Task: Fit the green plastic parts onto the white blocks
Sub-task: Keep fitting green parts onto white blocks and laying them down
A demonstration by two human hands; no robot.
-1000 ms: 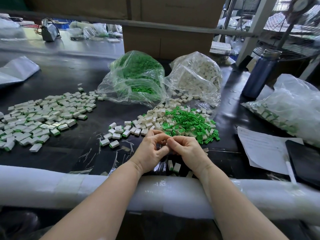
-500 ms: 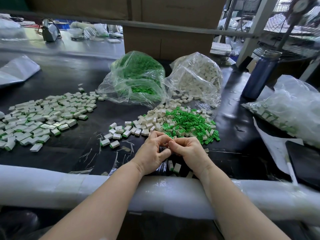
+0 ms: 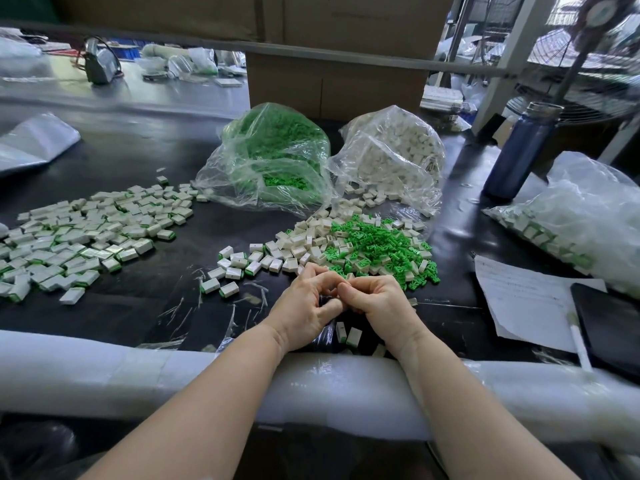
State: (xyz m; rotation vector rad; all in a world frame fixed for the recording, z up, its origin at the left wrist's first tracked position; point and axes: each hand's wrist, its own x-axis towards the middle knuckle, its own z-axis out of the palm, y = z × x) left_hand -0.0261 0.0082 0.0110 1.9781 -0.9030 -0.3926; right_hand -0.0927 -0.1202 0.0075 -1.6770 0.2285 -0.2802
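Your left hand [image 3: 304, 306] and right hand [image 3: 379, 304] meet knuckle to knuckle just in from the near edge of the black counter [image 3: 173, 306], fingers of both curled inward with the fingertips pressed together; whatever they pinch is hidden between them, so you cannot tell what either hand grasps. Both forearms rest over the white foam-wrapped rail [image 3: 104, 379] along that near edge.

Just beyond your knuckles, at the counter's middle, lies the loose pile of small bright green plastic parts [image 3: 377, 247], mixed on its left with small white rectangular plastic blocks [image 3: 304, 237]. Two finished white blocks with green ends [image 3: 348, 334] stand between your wrists. Toward the left edge spreads the wide scatter of assembled white blocks with green edges [image 3: 86, 237].

Toward the far edge sit a clear plastic bag of green parts [image 3: 273, 157] and, touching its right side, a clear plastic bag of white blocks [image 3: 394, 157]. Toward the right edge stand a dark blue metal bottle [image 3: 519, 154], a sheet of white paper [image 3: 526, 299] and a black tablet [image 3: 609, 323]
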